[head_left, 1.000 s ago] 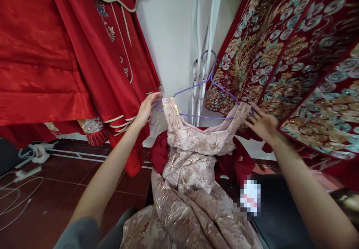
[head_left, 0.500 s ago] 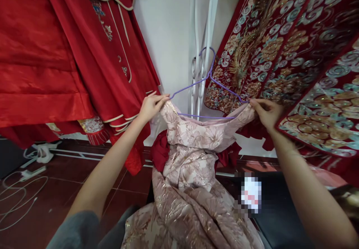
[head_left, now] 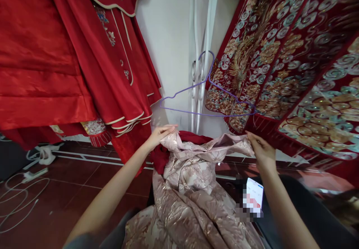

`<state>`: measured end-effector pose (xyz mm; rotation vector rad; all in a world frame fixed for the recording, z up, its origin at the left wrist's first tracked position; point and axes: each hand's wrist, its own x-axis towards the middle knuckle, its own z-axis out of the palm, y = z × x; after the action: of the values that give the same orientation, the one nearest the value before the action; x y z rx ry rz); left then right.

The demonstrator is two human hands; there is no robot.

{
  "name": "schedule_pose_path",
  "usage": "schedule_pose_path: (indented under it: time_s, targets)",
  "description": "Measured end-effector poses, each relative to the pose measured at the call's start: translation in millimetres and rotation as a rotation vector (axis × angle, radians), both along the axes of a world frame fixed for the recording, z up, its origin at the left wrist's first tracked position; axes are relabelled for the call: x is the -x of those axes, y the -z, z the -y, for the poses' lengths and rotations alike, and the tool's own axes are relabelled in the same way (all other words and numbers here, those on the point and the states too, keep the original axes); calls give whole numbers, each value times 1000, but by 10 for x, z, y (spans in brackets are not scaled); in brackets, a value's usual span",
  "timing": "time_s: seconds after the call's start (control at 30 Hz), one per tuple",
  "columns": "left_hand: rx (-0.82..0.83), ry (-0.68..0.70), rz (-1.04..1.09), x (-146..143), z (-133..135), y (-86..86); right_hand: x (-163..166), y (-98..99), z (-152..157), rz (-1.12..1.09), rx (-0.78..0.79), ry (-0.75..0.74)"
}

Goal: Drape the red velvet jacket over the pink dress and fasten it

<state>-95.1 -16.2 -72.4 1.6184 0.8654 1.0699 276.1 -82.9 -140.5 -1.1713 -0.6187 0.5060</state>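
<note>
A pale pink dress [head_left: 193,170] with a shiny floral pattern spreads over my lap, its top edge stretched between my hands. My left hand [head_left: 158,136] pinches one shoulder end of the neckline. At the other shoulder end, my right hand [head_left: 261,149] grips the fabric between thumb and fingers. Above the dress, apart from it, a purple hanger [head_left: 185,111] hangs bare against the white metal rods. Dark red cloth [head_left: 160,157] shows behind the bodice.
Red garments [head_left: 112,61] hang at the left. Embroidered dark red garments [head_left: 269,61] hang at the right. A lit phone [head_left: 254,194] lies on a dark surface by my right forearm. White cables [head_left: 25,189] loop over the tiled floor [head_left: 75,193].
Both hands have drawn the dress's shoulders down off the hanger. The hanger's whole lower bar now shows, and the neckline sags lower between my hands.
</note>
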Motion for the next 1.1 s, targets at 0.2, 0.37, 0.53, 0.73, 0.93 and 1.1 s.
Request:
schedule_pose_path:
  time_s: [0.2,0.37,0.53,0.73,0.93,1.1]
  targets:
    - [188,29,322,-595,-169,-76,-9,-49,-3,57,3,27]
    - [363,17,599,-815,-456,-105,-38,-32,-2,82,13,38]
    - [306,54,687,-790,-504,-125,-72,-8,-31,-54,-26,-30]
    - [287,-17,565,-571,-425,-212,-74,-271,-54,-200,-150,-6]
    - [178,-96,536,-527,-422,-267,3,-543,-99,-314,-294,24]
    - [24,-244,497,-651,-442,-213,-66,-498,-33,-392,-284,-60]
